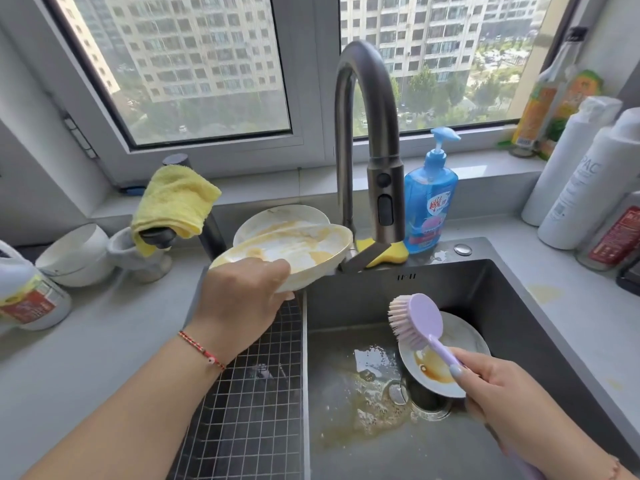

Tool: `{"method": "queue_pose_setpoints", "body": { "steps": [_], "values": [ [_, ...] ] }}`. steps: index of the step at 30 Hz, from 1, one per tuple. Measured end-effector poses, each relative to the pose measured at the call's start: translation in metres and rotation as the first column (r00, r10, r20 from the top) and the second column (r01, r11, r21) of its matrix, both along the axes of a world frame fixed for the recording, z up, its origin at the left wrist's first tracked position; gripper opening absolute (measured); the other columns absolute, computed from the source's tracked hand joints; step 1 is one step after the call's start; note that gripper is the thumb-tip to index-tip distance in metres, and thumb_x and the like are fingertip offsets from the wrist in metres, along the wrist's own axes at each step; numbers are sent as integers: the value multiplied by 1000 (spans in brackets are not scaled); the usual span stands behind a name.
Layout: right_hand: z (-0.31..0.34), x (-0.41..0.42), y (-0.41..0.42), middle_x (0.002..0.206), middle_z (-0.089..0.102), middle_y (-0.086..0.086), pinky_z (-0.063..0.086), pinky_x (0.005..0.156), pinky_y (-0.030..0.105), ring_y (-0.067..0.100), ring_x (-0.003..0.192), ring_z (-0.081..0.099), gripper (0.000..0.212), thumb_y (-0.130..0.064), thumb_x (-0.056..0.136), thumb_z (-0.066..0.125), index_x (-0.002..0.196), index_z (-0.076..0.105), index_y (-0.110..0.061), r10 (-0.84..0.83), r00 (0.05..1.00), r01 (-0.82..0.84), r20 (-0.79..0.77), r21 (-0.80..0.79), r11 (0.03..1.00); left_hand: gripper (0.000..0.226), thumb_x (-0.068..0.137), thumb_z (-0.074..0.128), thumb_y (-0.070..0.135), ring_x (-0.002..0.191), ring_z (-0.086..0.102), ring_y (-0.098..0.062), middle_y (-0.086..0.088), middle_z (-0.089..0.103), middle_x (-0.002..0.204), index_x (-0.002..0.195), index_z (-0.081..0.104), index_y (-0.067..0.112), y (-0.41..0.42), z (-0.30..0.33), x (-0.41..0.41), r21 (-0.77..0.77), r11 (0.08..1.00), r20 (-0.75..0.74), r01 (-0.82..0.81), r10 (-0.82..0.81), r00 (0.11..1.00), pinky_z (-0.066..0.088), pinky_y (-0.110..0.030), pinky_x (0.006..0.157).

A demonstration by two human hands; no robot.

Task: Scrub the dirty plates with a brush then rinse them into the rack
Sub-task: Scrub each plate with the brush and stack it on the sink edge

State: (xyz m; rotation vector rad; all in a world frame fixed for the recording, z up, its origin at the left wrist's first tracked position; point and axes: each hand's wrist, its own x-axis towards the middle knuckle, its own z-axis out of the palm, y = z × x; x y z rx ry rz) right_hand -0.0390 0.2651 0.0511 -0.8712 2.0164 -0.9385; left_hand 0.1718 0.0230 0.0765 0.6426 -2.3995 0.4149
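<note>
Yellow-smeared plate (294, 251) is tilted above the sink's (519, 306) left rim, gripped at its near edge by the left hand (239, 303), while at four o'clock from it the right hand (498, 386) grips the lilac brush (417, 322) handle over a stained plate (443, 368) in the basin.

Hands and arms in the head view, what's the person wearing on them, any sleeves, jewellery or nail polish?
No sleeves show; both forearms are bare. The left hand has a thin braided red cord bracelet with small beads at its wrist. The right hand has a pale lilac painted thumbnail.
</note>
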Motion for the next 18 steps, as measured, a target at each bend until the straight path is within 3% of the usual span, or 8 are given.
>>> {"method": "queue_pose_setpoints", "body": {
  "steps": [7,18],
  "values": [
    [-7,-2,-1,53,30,-2,24,46,24,16,52,28,39,-24,97,48,99,65,-59,-19,1000,19,23,-10,1000,41,45,98,14,39,53,-25,-5,56,48,67,64,9,-37,-17,-21,18,997,55,-71,70,996,32,-21,40],
    [-4,-9,0,42,40,-13,24,51,20,6,47,30,42,-20,97,49,108,56,-60,-61,998,61,-21,-3,998,36,49,97,10,35,50,-23,-3,55,46,66,65,10,-69,-42,-44,109,987,126,-120,106,986,29,-17,41]
  ]
}}
